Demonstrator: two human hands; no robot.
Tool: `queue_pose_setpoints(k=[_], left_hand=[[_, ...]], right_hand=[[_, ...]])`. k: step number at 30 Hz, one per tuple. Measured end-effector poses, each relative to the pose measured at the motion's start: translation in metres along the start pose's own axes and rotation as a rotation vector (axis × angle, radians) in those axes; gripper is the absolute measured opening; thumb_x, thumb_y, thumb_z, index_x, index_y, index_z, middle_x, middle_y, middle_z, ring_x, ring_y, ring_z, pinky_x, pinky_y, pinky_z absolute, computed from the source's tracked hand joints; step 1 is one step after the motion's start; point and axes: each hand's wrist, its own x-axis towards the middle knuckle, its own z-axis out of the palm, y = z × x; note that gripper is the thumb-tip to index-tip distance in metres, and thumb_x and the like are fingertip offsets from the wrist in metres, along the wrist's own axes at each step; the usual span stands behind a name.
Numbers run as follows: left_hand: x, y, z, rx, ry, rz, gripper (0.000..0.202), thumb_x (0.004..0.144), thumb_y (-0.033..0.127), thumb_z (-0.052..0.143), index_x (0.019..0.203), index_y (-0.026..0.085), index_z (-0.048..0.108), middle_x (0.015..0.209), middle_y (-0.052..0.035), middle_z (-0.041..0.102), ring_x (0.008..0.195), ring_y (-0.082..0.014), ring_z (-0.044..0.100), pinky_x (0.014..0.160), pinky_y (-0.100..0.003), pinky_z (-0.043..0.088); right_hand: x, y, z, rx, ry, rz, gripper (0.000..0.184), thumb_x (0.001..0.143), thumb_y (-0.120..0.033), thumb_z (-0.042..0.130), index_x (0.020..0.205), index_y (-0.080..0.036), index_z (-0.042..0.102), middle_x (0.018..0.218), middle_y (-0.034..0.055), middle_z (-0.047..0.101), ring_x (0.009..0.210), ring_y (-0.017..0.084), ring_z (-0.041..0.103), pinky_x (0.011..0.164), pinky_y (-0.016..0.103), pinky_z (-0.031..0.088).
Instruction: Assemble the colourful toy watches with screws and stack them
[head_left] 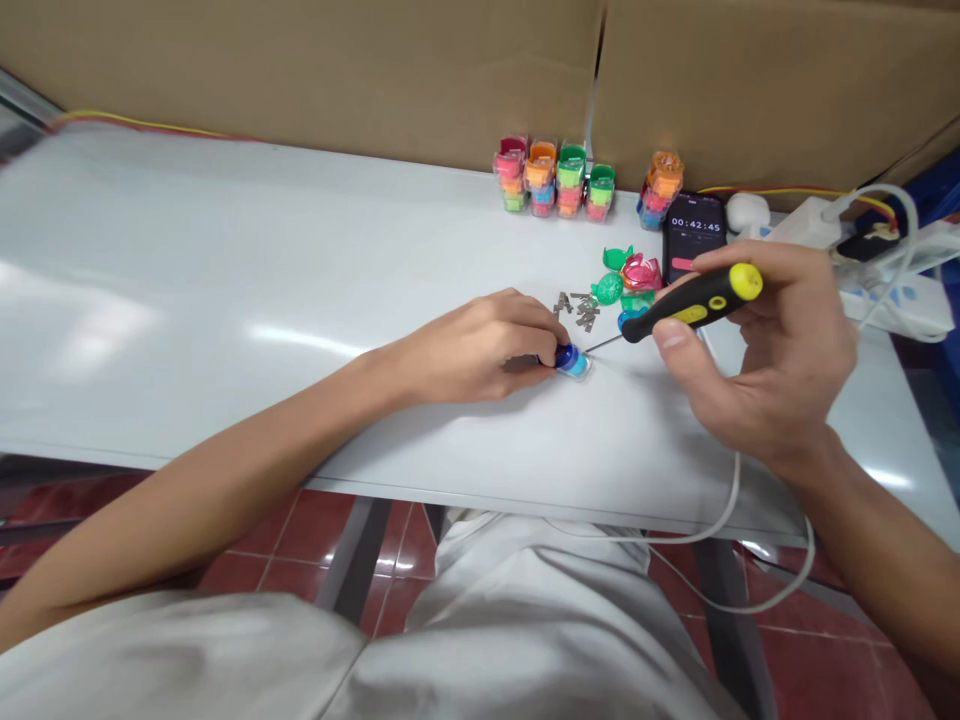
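My left hand (499,345) rests on the table, its fingers closed around a small blue plastic piece (571,361) with a clear end. A screwdriver (690,305) with a black and yellow handle is gripped in my right hand (780,350). The thin shaft slants down to the left, and its tip is at the blue piece; whether it touches is too small to tell. Just beyond lie several small flat metal pieces (587,312). Green plastic parts (609,289) and a pink translucent part (641,271) are heaped near the screwdriver, partly hidden by it.
Stacks of small coloured plastic pieces (555,180) stand along the cardboard wall (337,80), with another stack (661,190) to their right. A phone (694,230) shows a running time. At right are a power strip (896,305), a white charger (748,213) and cables. A white cable (731,510) hangs over the table's front edge.
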Motion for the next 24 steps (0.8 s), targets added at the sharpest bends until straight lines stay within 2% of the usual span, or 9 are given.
queue_pose_setpoints(k=[8, 15, 24], left_hand=[[0.0008, -0.0017, 0.0009, -0.045, -0.003, -0.017, 0.011, 0.099, 0.019, 0.065, 0.098, 0.018, 0.076, 0.108, -0.0081, 0.079, 0.105, -0.0222, 0.073, 0.100, -0.041, 0.054], [0.0020, -0.0011, -0.0001, -0.054, -0.032, -0.049, 0.013, 0.100, 0.024, 0.064, 0.095, 0.019, 0.075, 0.105, -0.0076, 0.078, 0.098, -0.0199, 0.069, 0.094, -0.037, 0.054], [-0.0006, -0.0040, 0.0018, -0.036, -0.012, -0.042, 0.012, 0.100, 0.025, 0.066, 0.096, 0.020, 0.076, 0.104, -0.0059, 0.079, 0.102, -0.0205, 0.070, 0.098, -0.037, 0.053]], right_hand=[[-0.0008, 0.0043, 0.0005, -0.039, 0.002, -0.028, 0.046, 0.084, -0.032, 0.076, 0.128, -0.029, 0.065, 0.113, 0.0027, 0.072, 0.090, 0.023, 0.076, 0.077, 0.042, 0.064], [-0.0009, 0.0064, -0.0003, -0.032, -0.015, -0.011, 0.048, 0.083, -0.031, 0.077, 0.129, -0.030, 0.063, 0.116, 0.0036, 0.073, 0.090, 0.023, 0.075, 0.080, 0.044, 0.066], [0.0022, 0.0069, 0.0010, 0.008, 0.029, -0.007, 0.047, 0.081, -0.031, 0.078, 0.126, -0.029, 0.064, 0.112, 0.0040, 0.073, 0.085, 0.022, 0.074, 0.071, 0.041, 0.063]])
